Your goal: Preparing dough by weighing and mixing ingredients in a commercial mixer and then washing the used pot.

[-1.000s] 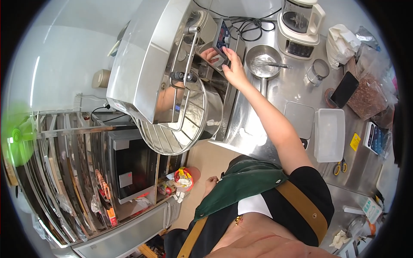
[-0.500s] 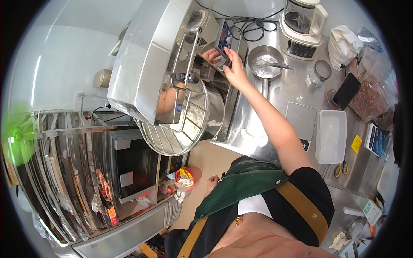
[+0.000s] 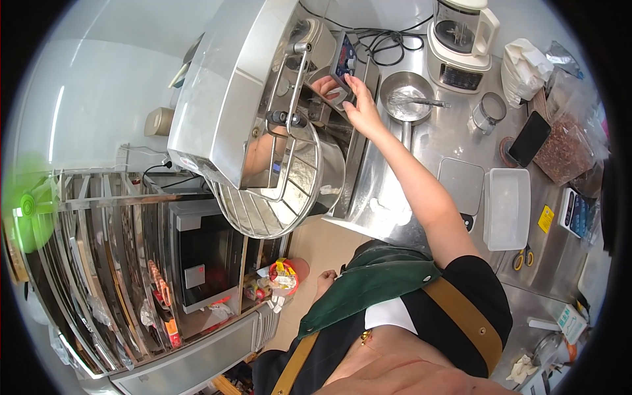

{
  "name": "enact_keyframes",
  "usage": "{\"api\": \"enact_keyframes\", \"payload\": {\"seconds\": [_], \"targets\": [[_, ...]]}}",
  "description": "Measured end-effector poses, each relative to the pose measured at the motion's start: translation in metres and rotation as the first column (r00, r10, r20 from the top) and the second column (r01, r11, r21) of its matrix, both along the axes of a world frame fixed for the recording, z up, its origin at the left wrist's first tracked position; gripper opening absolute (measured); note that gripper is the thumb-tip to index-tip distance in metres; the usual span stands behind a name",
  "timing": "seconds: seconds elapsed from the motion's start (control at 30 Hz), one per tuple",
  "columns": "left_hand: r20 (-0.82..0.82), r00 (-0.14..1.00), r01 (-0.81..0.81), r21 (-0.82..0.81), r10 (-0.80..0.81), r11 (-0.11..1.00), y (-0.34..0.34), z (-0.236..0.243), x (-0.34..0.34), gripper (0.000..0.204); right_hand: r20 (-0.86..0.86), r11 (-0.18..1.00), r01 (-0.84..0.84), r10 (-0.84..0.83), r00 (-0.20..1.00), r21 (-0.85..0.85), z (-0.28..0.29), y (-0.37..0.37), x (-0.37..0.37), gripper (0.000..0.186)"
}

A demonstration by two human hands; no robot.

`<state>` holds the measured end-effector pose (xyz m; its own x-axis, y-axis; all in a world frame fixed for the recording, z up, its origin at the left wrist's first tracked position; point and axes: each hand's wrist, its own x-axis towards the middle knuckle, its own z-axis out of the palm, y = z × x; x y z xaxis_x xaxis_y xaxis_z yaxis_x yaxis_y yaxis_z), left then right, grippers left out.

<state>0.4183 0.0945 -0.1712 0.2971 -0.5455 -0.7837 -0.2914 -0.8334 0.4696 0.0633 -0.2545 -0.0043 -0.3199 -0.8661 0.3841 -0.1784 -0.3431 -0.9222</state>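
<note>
Reaching forward with the right hand (image 3: 363,110), holding nothing, thumb and fingers apart, fingertips by the lower edge of the mixer's (image 3: 224,99) control panel (image 3: 345,58); contact hard to tell. With the left hand (image 3: 325,282) low beside the green apron (image 3: 372,280); grip impossible to tell. Left, the wire guard (image 3: 289,155); close right, a saucepan (image 3: 403,83) with whisk (image 3: 421,101), a little room between. Nearer, the worktop's (image 3: 388,197) front edge; beyond it, a strip of floor (image 3: 306,263).

L hand (image 3: 325,282) partly hidden behind grn apron (image 3: 375,280), blender (image 3: 454,56) top cut off, fan (image 3: 27,207) blurred.
</note>
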Motion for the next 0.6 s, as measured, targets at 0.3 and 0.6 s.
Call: {"api": "enact_keyframes", "payload": {"seconds": [0.3, 0.6], "targets": [[0.007, 0.998, 0.070, -0.052, -0.070, 0.996, 0.001, -0.016, 0.013, 0.020, -0.022, 0.999, -0.040, 0.040, 0.999, 0.005, 0.000, -0.001, -0.001, 0.056], [-0.104, 0.994, 0.023, -0.025, -0.026, 0.999, -0.022, 0.028, -0.013, 0.021, 0.034, 1.000, -0.022, 0.022, 0.999, -0.004, -0.010, -0.003, -0.005, 0.057]]}}
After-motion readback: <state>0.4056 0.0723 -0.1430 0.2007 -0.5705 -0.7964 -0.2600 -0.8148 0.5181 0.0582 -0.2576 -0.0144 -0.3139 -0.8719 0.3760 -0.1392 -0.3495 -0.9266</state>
